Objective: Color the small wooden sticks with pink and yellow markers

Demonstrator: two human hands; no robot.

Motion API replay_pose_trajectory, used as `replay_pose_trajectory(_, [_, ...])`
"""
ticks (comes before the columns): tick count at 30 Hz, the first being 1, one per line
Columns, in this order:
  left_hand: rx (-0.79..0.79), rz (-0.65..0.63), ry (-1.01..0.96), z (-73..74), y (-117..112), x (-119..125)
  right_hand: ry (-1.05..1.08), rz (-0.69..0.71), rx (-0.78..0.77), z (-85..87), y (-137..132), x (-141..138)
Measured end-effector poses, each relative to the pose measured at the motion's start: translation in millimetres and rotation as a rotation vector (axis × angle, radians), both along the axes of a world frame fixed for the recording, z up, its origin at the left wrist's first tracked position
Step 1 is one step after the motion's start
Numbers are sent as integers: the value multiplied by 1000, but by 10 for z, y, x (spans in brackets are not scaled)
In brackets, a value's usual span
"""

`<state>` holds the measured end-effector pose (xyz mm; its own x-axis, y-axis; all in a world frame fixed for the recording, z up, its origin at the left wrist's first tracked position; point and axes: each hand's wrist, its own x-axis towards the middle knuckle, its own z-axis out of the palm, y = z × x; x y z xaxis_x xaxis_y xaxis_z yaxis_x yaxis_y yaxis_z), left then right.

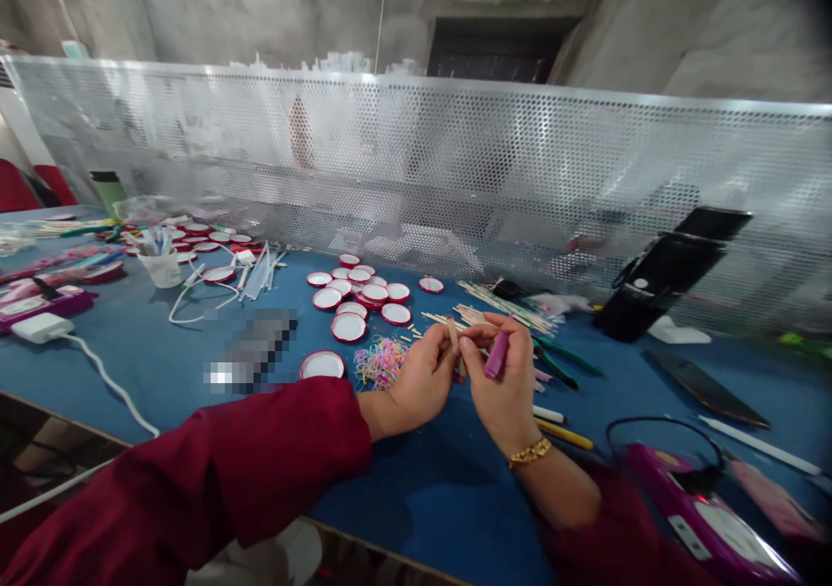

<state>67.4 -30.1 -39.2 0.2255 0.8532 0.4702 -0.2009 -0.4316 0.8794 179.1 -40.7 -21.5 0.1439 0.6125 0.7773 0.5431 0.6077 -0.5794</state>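
My left hand is closed round a short wooden stick that stands up between its fingers. My right hand pinches a small purple piece and meets the left hand at the stick. Both hands hover just above the blue table, wrists resting near its front edge. A heap of coloured rubber bands lies just left of my left hand. More wooden sticks lie behind the hands.
Several red-rimmed white lids lie on the table's middle. A white cup stands at the left, a charger with cable near it. Green pliers, a phone, a black pouch and a purple device sit right. A perforated metal screen closes the back.
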Motion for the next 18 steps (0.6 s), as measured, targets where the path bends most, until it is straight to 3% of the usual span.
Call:
replay_pose_trajectory(6, [4,59,68,15,-25,-22,9,6,-12,-5,1,0])
replay_pose_trajectory(18, [74,-77,-59,-53,8,26,31,-4,-38,-9,4,3])
